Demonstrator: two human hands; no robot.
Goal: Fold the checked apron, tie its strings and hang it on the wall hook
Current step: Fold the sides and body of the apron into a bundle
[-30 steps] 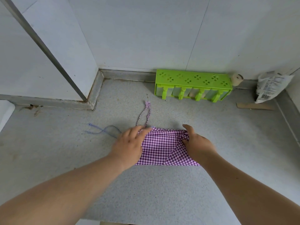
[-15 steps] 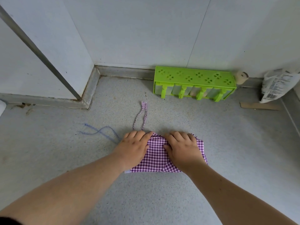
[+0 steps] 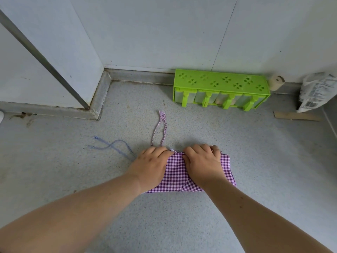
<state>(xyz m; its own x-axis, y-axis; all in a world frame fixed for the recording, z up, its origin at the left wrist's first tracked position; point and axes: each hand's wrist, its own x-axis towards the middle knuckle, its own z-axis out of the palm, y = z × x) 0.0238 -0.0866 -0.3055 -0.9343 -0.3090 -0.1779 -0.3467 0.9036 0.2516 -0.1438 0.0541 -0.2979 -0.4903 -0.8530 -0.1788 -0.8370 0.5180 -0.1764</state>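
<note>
The purple-and-white checked apron lies folded into a small packet on the grey speckled surface. My left hand rests palm down on its left part. Beside it, my right hand presses palm down on the middle and right part, fingers pointing away from me. A purple twisted string loop runs out from the far edge of the cloth. Two blue-white strings trail off to the left from under my left hand. No wall hook is in view.
A green plastic ice-pop mould stands against the back wall. To its right are a small beige roll, a white printed bag and a cardboard strip. White wall panels form a corner at the left.
My right hand has carried the apron's right side over toward the middle and now presses on it next to the left hand. The packet has become narrower.
</note>
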